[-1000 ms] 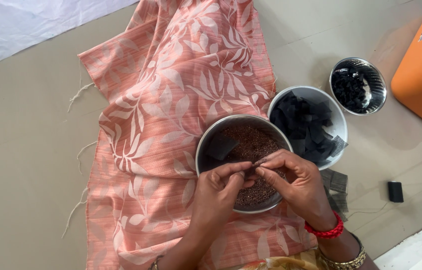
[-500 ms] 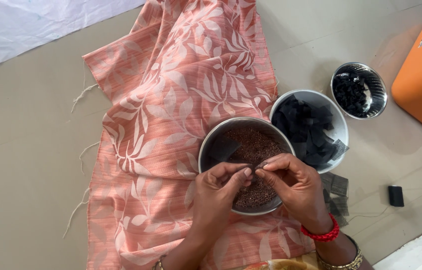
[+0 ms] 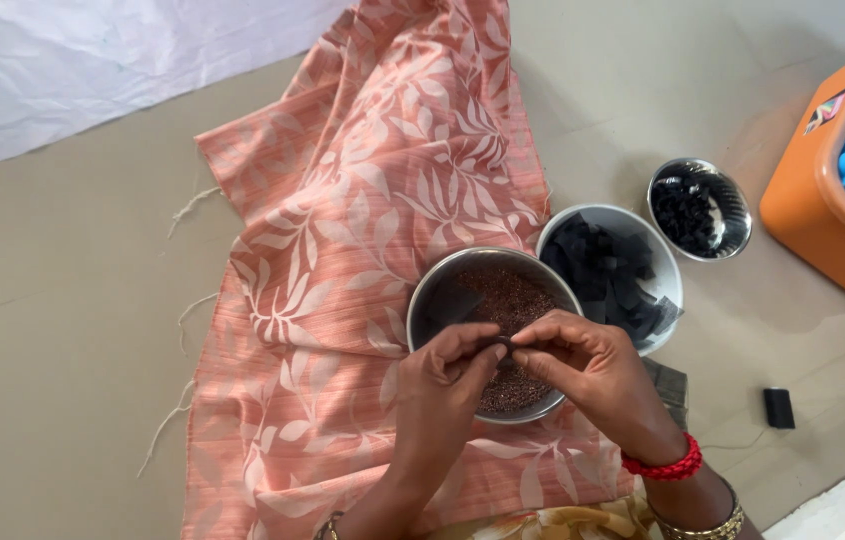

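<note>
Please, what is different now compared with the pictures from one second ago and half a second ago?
Very little. The left hand and the right hand stay together above the steel bowl of brown grains, fingertips pinching a small dark piece; only the fingers shifted slightly. Nothing was picked up or released. The peach leaf-print cloth, the white bowl of black pieces and the small steel bowl kept their places.

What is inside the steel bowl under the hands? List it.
The steel bowl holds small reddish-brown grains and a dark shadowed patch at left. The left hand and right hand cover its near part.
</note>
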